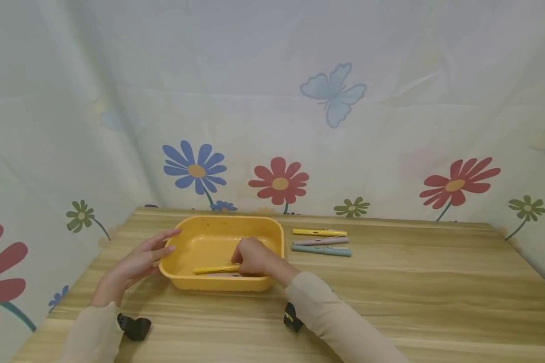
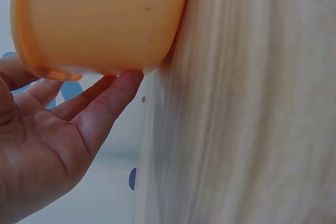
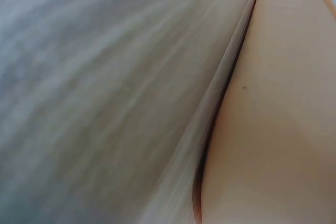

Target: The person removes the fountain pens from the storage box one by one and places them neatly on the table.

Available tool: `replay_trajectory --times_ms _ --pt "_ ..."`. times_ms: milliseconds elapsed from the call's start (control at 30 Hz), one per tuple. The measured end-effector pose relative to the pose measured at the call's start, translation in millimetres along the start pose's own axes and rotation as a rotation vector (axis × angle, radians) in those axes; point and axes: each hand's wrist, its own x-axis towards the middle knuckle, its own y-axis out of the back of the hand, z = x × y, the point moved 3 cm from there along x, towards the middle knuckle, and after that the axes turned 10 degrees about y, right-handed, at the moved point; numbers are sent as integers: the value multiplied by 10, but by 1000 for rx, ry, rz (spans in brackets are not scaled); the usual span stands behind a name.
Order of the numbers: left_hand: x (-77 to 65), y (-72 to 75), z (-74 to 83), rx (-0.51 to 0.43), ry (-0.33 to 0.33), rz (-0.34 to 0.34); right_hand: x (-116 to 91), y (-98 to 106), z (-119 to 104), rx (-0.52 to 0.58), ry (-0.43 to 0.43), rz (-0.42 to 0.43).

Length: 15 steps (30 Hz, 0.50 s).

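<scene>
A yellow plastic basin (image 1: 222,284) stands on the wooden table. My left hand (image 1: 138,259) holds its left end, with digits over the rim and fingers (image 2: 118,95) against the outer wall in the left wrist view. Inside the basin, my right hand (image 1: 254,257) has curled fingers around the right end of a yellow pen (image 1: 213,270). Beside that pen, nearer the front wall, a pale pen (image 1: 222,275) is partly hidden. The right wrist view shows only the basin's outer wall (image 3: 273,103) at close range; the right fingers are hidden there.
Right of the basin lie a yellow pen (image 1: 319,232), a pale mauve pen (image 1: 321,241) and a grey-green pen (image 1: 322,250), side by side. A flower-printed curtain (image 1: 372,151) hangs behind the table (image 1: 413,292). Black wrist cameras show below both forearms.
</scene>
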Motion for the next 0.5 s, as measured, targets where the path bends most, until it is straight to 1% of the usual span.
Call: replay_trajectory --times_ms 167,333,433,500 --pt "2 2 -4 1 4 1 -3 13 -9 -4 19 -8" --pt "3 7 3 5 7 -1 -25 45 -35 0 30 14" --pt "2 5 9 5 7 -4 -55 74 -43 42 7 34" --pt "2 2 13 5 2 -7 -82 98 -41 97 -11 46"
